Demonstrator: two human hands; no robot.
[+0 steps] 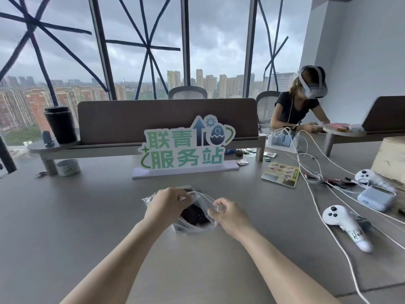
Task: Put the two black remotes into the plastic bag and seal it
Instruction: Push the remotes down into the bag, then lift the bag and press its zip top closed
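A clear plastic bag [202,204] lies on the grey table [87,216] in front of me, its mouth held between my hands. Black remotes [194,215] show through the plastic inside it; how many I cannot tell. My left hand [167,205] pinches the bag's top edge on the left. My right hand [228,213] pinches the same edge on the right. The two hands are a short gap apart, and my left hand hides part of the bag.
A green-lettered sign [186,148] stands behind the bag. Two white controllers [344,224], a pale blue box [377,197], white cables [317,205] and a leaflet [280,174] lie to the right. A black tumbler [60,125] and tape roll [68,167] sit left. A person with a headset [302,106] sits at the far right.
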